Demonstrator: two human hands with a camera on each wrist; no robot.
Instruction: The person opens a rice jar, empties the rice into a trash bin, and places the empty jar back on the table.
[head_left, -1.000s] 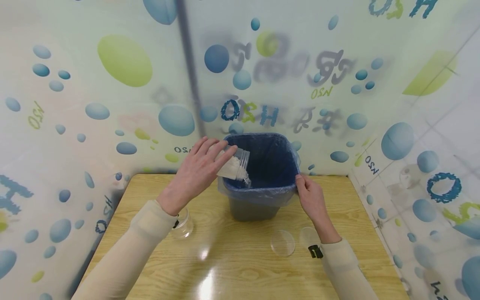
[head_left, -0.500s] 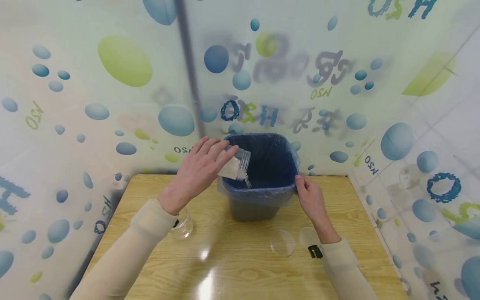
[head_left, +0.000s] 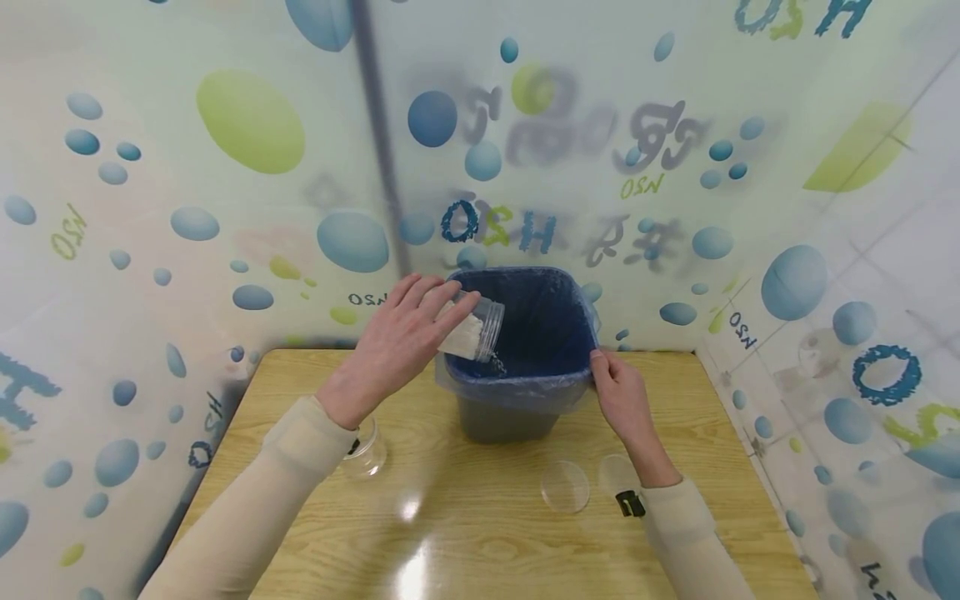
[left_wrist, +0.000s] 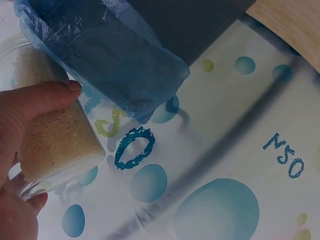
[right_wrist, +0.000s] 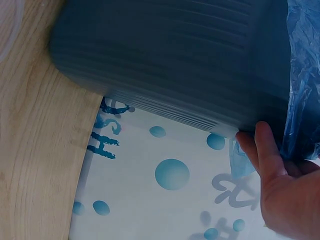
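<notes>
My left hand (head_left: pixel 401 342) grips a clear jar (head_left: pixel 491 321) tipped on its side, its mouth over the left front rim of a grey trash bin (head_left: pixel 506 417). White grains that look like rice (left_wrist: pixel 60 132) lie along the jar's lower side, and a few fall from the mouth into the bin. A blue bag (head_left: pixel 525 388) lines the bin and folds over its rim. At the bin's right front corner my right hand (head_left: pixel 622 387) holds the rim, thumb on top. In the right wrist view its fingers (right_wrist: pixel 267 150) reach under the bag's edge against the bin wall.
Another clear jar (head_left: pixel 365 450) stands on the wooden table (head_left: pixel 480 533), partly behind my left wrist. Two clear round lids lie toward the right; one lid (head_left: pixel 566 487) is in full view, the other lid (head_left: pixel 617 475) beside my right wrist. A patterned curtain (head_left: pixel 300 208) rises behind the table.
The tipped jar has shifted slightly right over the bin, and the stream of grains at its mouth looks thinner. My right hand and the bin have stayed in place.
</notes>
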